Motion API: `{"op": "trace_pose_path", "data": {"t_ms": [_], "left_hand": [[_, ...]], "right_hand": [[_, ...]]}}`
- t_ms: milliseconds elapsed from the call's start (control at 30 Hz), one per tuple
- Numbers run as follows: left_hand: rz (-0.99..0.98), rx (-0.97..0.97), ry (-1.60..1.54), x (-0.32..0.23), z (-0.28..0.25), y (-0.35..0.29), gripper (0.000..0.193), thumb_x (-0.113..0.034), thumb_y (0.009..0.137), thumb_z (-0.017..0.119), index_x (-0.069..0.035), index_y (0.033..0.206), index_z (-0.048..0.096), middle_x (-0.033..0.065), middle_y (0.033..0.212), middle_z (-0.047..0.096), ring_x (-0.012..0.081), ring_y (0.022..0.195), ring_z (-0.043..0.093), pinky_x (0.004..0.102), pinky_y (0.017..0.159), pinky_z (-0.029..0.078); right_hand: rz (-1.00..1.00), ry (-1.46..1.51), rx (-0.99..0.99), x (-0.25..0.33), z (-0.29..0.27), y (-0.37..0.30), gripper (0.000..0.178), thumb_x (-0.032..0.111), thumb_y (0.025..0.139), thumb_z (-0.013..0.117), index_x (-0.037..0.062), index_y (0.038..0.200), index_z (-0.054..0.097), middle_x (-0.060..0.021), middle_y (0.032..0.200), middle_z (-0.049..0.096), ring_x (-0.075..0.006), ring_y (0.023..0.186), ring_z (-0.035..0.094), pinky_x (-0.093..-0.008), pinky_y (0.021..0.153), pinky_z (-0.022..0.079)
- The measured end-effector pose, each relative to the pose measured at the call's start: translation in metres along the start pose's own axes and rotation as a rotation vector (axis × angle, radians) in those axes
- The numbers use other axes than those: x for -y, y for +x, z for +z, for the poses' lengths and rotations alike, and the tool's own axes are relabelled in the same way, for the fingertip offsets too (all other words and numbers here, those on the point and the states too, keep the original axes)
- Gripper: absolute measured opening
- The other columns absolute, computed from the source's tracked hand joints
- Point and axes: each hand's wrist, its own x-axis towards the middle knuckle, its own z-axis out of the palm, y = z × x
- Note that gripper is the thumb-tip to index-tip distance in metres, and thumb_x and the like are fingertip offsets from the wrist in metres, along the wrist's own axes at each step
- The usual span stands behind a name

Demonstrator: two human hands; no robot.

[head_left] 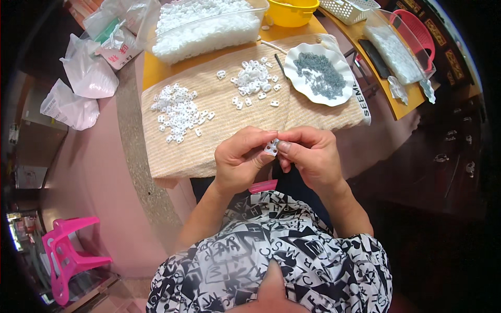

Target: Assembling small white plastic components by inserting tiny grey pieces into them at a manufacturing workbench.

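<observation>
Both my hands meet over the near edge of the towel-covered table. Between the fingertips of my left hand (pixel 241 158) is a small white plastic piece with dark holes (pixel 271 148). My right hand (pixel 309 155) pinches at the same piece from the other side; whether its fingers also hold something smaller is hidden. On the beige striped towel (pixel 209 151) lie two piles of similar white plastic pieces, a left pile (pixel 180 112) and a middle pile (pixel 254 78). At the right, a white scalloped plate (pixel 340 96) bears many small dark grey parts (pixel 319 74).
A clear bin (pixel 209 44) full of white pieces stands at the back beside a yellow basin (pixel 293 14). A dark pen-like stick (pixel 279 63) lies by the plate. Plastic bags (pixel 88 68) are at left, a pink stool (pixel 62 250) lower left, another clear container (pixel 394 49) at right.
</observation>
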Motion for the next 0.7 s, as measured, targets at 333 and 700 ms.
{"op": "trace_pose_path", "data": {"t_ms": [333, 700], "left_hand": [[0.025, -0.02, -0.121, 0.0, 0.002, -0.001, 0.024, 0.002, 0.075, 0.063, 0.004, 0.098, 0.058, 0.0119, 0.089, 0.058, 0.0166, 0.081, 0.056, 0.0257, 0.069, 0.045], [0.068, 0.003, -0.209, 0.013, -0.004, -0.003, 0.02, 0.004, 0.074, 0.063, 0.003, 0.093, 0.058, 0.0115, 0.085, 0.057, 0.0155, 0.076, 0.056, 0.0246, 0.066, 0.046]], "right_hand": [[-0.02, -0.075, -0.021, -0.001, 0.005, -0.004, 0.011, 0.002, 0.077, 0.06, -0.0018, 0.087, 0.062, -0.0027, 0.07, 0.06, -0.004, 0.054, 0.053, -0.016, 0.049, 0.044], [-0.086, -0.092, 0.006, -0.012, 0.006, -0.005, 0.012, 0.001, 0.078, 0.059, -0.0015, 0.089, 0.061, -0.0026, 0.072, 0.06, -0.0039, 0.056, 0.055, -0.0154, 0.05, 0.046]]}}
